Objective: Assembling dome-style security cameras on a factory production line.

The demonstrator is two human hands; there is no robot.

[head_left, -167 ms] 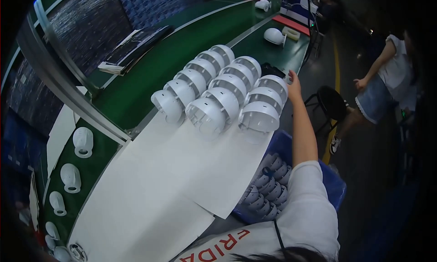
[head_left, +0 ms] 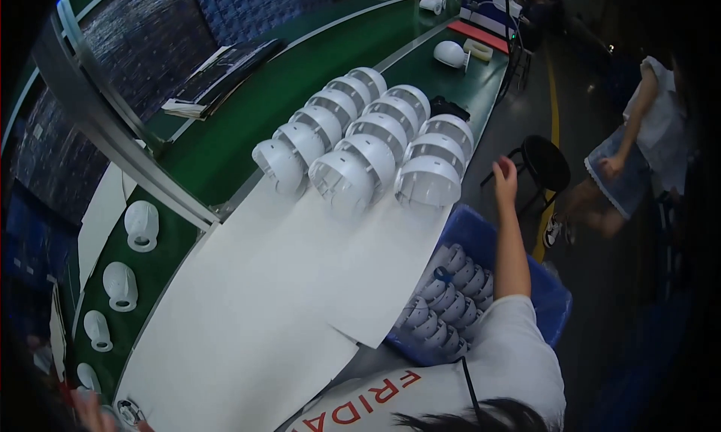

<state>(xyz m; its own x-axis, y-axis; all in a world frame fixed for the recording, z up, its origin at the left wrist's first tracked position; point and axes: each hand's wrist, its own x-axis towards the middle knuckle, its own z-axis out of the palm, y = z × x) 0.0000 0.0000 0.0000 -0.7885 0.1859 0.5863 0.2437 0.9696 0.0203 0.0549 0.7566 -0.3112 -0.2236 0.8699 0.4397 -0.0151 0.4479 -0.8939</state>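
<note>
My right hand (head_left: 505,180) is in the air beyond the table's right edge, between the white shells and the blue bin. Its fingers are loosely bent, and nothing shows in them. Rows of white, dome-shaped plastic shells (head_left: 369,154) stand nested on the white sheet (head_left: 255,304), their open sides facing me. In the lower left corner, my left hand (head_left: 94,415) is smeared by motion and partly cut off. It is nearest to a round part with a dark, metallic inside (head_left: 129,411) and a row of white housings; whether it holds anything is unclear.
White housings (head_left: 141,226) line the green surface at left beside a metal post (head_left: 113,124). A blue-lined bin (head_left: 552,297) of similar shells stands right of the table. Farther off are a black stool (head_left: 546,165), a white dome (head_left: 451,54) and a walking person (head_left: 638,143).
My right hand has drawn back from beside the right-hand shells, toward me and rightward. My left hand has come into the lower left corner. The person at right has moved.
</note>
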